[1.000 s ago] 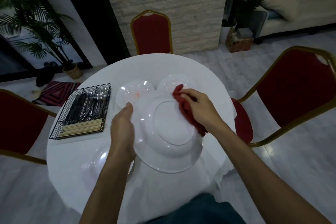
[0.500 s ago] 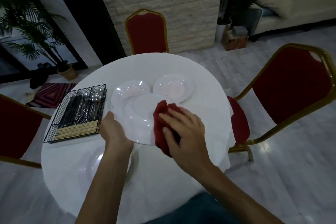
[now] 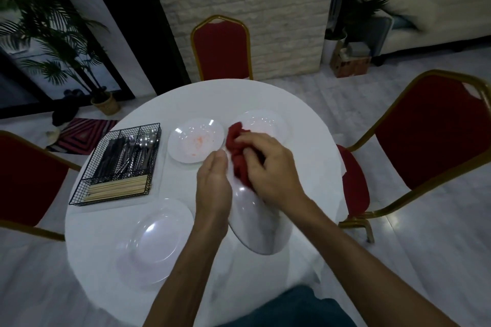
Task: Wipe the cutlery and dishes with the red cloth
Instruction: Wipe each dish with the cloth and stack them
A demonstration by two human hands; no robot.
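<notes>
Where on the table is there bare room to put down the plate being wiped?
Bare table lies beyond the stained plate and the far right plate. More lies right of the near plate, under the held plate. Crowded: the left side, by the cutlery basket.

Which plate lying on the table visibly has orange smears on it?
The far-left plate beside the wire cutlery basket: orange specks in its well. The near-left plate looks clean; the far-right plate, behind the red cloth, is mostly hidden.

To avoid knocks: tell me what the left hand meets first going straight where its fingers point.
Probably the stained plate, just beyond the left hand, though depth is unclear.
</notes>
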